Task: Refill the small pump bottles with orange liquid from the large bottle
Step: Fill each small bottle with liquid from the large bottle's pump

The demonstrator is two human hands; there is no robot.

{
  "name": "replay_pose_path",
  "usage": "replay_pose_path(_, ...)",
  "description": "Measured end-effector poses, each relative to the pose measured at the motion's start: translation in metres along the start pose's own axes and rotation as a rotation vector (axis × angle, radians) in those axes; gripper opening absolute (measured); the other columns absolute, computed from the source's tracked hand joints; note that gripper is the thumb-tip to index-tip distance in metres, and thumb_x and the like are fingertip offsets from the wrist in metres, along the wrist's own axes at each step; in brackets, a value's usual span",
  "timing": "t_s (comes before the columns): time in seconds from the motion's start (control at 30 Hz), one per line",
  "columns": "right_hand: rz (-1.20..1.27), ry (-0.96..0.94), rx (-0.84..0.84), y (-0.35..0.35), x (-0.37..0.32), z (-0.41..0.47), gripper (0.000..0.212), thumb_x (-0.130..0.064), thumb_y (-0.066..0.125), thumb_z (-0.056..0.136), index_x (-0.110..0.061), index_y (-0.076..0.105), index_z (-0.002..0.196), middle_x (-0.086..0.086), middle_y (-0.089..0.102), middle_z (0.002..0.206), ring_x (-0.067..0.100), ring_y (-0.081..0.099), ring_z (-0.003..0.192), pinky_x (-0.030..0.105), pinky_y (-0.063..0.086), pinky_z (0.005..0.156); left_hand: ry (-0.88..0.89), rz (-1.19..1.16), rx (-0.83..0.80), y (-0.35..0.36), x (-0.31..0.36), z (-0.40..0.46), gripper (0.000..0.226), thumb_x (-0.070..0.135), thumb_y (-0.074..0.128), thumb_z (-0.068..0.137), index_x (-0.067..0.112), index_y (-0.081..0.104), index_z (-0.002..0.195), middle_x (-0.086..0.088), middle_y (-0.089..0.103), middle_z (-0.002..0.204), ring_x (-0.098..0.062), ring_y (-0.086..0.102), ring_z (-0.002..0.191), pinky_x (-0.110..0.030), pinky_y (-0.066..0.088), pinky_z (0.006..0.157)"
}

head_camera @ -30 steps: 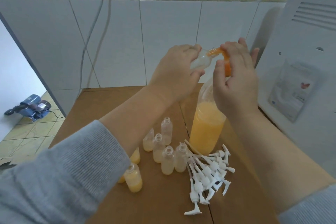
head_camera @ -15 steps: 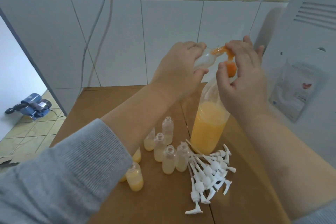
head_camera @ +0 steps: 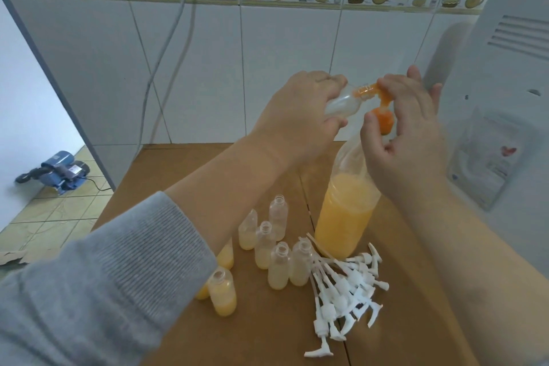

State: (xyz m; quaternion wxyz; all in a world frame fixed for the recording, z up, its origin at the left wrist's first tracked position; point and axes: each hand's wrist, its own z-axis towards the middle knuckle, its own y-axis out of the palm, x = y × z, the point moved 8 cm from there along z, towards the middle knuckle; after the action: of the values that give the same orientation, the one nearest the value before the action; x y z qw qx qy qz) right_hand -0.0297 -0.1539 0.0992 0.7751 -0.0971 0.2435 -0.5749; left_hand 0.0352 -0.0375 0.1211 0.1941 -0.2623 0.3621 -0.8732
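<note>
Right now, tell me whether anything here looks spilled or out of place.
No spill shows on the table. The pump heads lie in a loose tangle beside the large bottle, and the open small bottles stand uncapped.

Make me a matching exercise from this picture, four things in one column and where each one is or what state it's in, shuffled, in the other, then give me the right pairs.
Things
1. large bottle
2. small bottle in the left hand
3. white pump heads
4. blue machine

Places or states
A. lying in a loose pile on the table
B. on the tiled floor, far left
C. held on its side, neck against an orange spout
D. standing on the table, part full of orange liquid

Pairs: 1-D, 2-C, 3-A, 4-B
</note>
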Motion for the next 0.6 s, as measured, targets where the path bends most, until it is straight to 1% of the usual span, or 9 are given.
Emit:
replay_pose_path(0.13,-0.028,0.010,0.017,0.005,0.003,-0.003,0.042,-0.015,0.047,0.087,-0.004,0.050,0.128,0.010,0.052,0.134,0.026,0.030,0.140,0.031,0.002,0.118,-0.011,-0.009,0.020,0.006,-0.002,-0.001,0.040,0.025,0.065,0.083,0.012,0.057,0.121,-0.002,0.061,0.113,-0.021,0.049,0.111,-0.032,0.040,0.093)
replay_pose_path(0.27,-0.014,0.025,0.025,0.012,0.006,-0.008,0.044,-0.011,0.049,0.084,-0.004,0.051,0.127,0.010,0.053,0.132,0.026,0.033,0.138,0.030,0.003,0.118,-0.033,-0.006,-0.007,0.014,-0.007,-0.002,0.038,0.024,0.064,0.083,0.011,0.057,0.119,-0.002,0.061,0.111,-0.021,0.049,0.110,-0.032,0.040,0.092)
replay_pose_path(0.37,-0.027,0.025,0.001,0.012,0.005,-0.008,0.042,-0.017,0.047,0.087,-0.005,0.051,0.127,0.010,0.053,0.132,0.026,0.031,0.139,0.031,0.002,0.118,-0.044,-0.006,-0.026,0.015,-0.008,-0.002,0.041,0.025,0.065,0.083,0.014,0.057,0.122,0.001,0.060,0.115,-0.019,0.047,0.113,-0.027,0.036,0.093)
replay_pose_path(0.5,0.009,0.021,-0.014,0.004,-0.002,0.004,0.042,-0.031,0.036,0.095,-0.005,0.055,0.122,0.009,0.056,0.128,0.026,0.026,0.142,0.030,-0.001,0.117,-0.062,-0.053,-0.002,0.003,-0.012,0.003,0.046,0.027,0.071,0.079,0.016,0.059,0.122,0.004,0.062,0.107,-0.015,0.052,0.100,-0.032,0.043,0.088)
replay_pose_path(0.6,0.017,0.006,0.003,0.003,-0.004,0.004,0.043,-0.031,0.034,0.097,-0.003,0.054,0.123,0.011,0.055,0.129,0.027,0.029,0.140,0.030,0.001,0.118,-0.067,-0.084,0.025,0.002,-0.013,0.003,0.049,0.027,0.072,0.078,0.018,0.060,0.124,0.007,0.062,0.106,-0.010,0.051,0.098,-0.024,0.042,0.085)
